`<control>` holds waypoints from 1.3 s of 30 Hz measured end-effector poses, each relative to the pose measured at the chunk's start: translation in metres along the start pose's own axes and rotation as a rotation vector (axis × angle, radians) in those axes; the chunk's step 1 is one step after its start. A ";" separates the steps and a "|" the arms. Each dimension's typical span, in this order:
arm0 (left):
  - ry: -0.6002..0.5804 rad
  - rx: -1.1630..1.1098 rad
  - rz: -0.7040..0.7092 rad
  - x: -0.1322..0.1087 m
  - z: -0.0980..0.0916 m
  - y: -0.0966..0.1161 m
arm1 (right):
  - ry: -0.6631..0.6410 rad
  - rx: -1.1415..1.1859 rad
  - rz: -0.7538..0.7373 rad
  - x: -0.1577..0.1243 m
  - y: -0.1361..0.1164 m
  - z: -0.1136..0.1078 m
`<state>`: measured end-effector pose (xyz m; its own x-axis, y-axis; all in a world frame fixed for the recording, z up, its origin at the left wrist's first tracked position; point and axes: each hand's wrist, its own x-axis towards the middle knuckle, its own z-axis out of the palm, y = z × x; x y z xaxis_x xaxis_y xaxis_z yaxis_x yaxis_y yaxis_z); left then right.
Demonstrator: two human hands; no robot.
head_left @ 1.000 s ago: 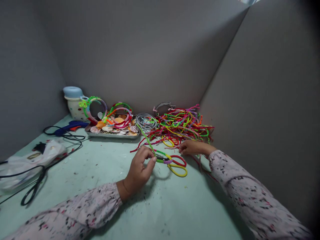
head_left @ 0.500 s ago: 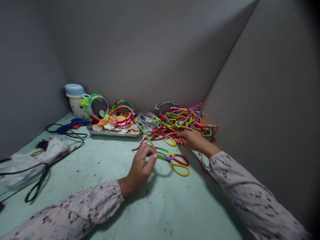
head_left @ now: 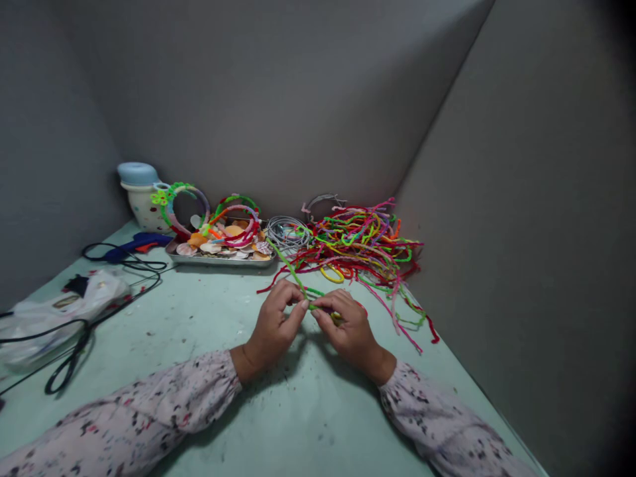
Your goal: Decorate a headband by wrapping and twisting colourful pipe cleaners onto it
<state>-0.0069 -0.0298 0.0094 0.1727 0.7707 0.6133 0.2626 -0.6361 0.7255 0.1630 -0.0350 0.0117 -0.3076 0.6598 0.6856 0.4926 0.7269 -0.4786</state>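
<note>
The left hand [head_left: 281, 324] and right hand [head_left: 352, 331] pinch one fuzzy green stem [head_left: 289, 267]. Three multicoloured fuzzy rings [head_left: 256, 229] cluster at one shallow metal tray [head_left: 223, 263].

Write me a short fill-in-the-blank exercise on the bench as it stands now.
1. The bare left hand pinches a long, thin, fuzzy craft stem coloured ____.
2. The round lid on the white spotted container is light ____.
3. The tangled, multicoloured heap of fuzzy stems lies to the ____ of the coil of grey wire.
4. The shallow silver metal tray lies to the ____ of that coil.

Missing words: green; blue; right; left.
</note>
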 end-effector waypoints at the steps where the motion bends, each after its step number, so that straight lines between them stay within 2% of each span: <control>1: -0.009 0.007 -0.004 0.000 0.000 0.000 | 0.023 -0.009 0.004 -0.003 0.001 0.003; 7: -0.055 0.034 -0.013 -0.004 0.003 0.001 | 0.094 -0.081 -0.022 -0.014 0.002 0.010; 15: -0.075 0.024 -0.044 -0.004 0.003 -0.001 | 0.103 -0.154 -0.105 -0.014 0.005 0.009; 29: -0.094 -0.046 -0.120 -0.001 0.004 -0.003 | -0.004 -0.259 -0.193 -0.015 0.007 0.004; 39: -0.084 -0.057 -0.137 0.000 0.004 0.001 | -0.013 -0.264 -0.247 -0.017 0.009 0.006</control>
<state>-0.0026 -0.0303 0.0084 0.2178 0.8494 0.4806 0.2355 -0.5236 0.8188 0.1679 -0.0379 -0.0076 -0.4533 0.4739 0.7549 0.5945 0.7918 -0.1400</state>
